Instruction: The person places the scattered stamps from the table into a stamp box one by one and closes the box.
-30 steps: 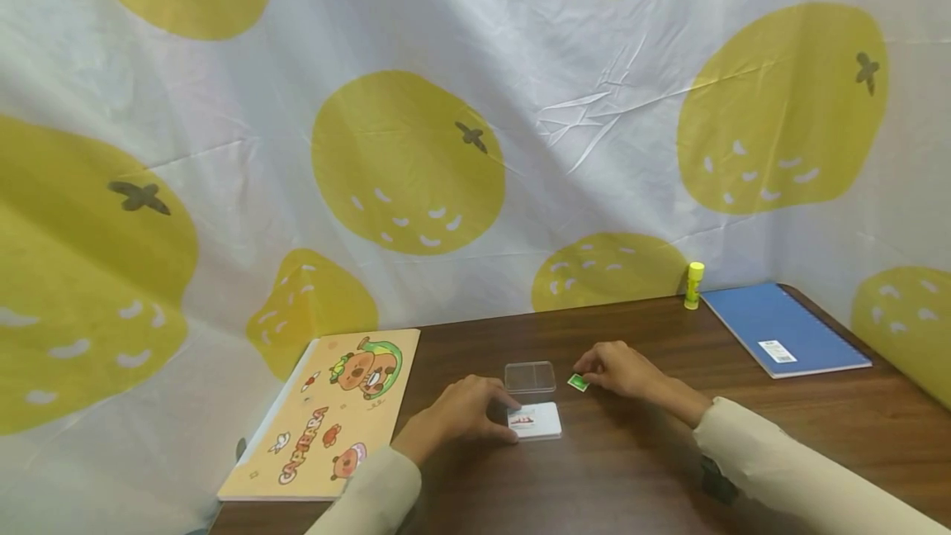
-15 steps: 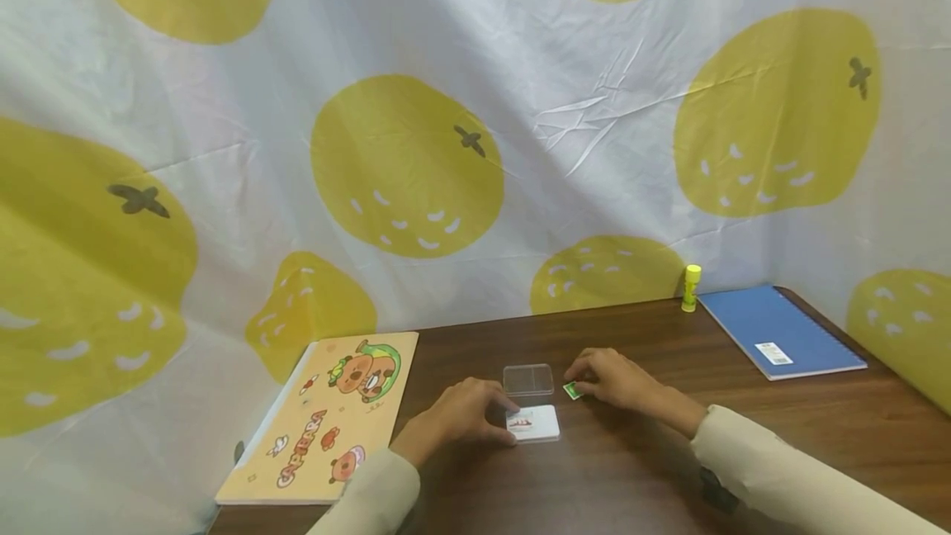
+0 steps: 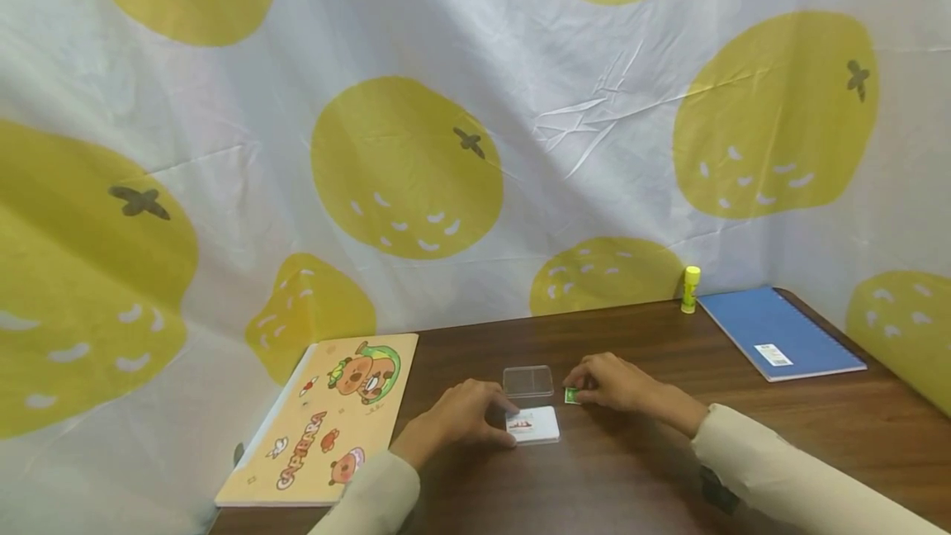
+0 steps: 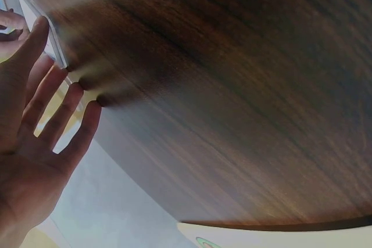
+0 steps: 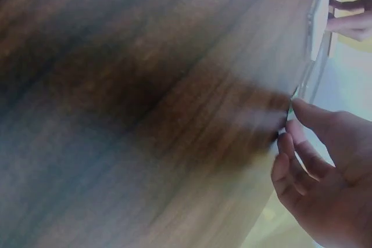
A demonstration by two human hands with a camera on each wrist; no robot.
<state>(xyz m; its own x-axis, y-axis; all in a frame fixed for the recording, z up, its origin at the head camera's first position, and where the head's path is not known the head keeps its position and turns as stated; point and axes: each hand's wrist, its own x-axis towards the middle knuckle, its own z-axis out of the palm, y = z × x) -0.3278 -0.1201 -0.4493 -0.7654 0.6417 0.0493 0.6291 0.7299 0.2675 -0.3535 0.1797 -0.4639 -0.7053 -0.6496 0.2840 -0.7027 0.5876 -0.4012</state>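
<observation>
Two hands at work on a wooden tabletop (image 3: 594, 473). The left hand (image 3: 468, 413) grips the left end of a white card stack (image 3: 544, 423): thumb at the near corner, forefinger at the far one, parted by about the breadth of the stack. In the left wrist view its other fingers extend loosely, slightly spread, with their tips at or just above the wood; actual contact there cannot be told. The stack lies flat between thumb and forefinger and reaches out from them toward the right; a clear rim shows along its near edge, and a small red-and-white picture lies on its top, just beside the gripping tips.

The right hand (image 3: 611, 382) pinches a small green card (image 3: 570, 395), its fingers curled and its thumb drawn close to them, so that only the card's outer part shows beyond the tips. In the right wrist view the green edge is a thin sliver at the thumb tip. Whether the card touches the wood beneath the fingers cannot be told.

A clear plastic tray (image 3: 528, 381) lies between the two sets of fingertips, just beyond the white stack and to the left of the right hand's tips. Well beyond the right fingers, and to their right, a yellow glue stick (image 3: 690, 289) stands upright; farther right lies a blue notebook (image 3: 773, 324). To the left of the left hand's fingers lies a capybara-printed folder (image 3: 319, 419).
</observation>
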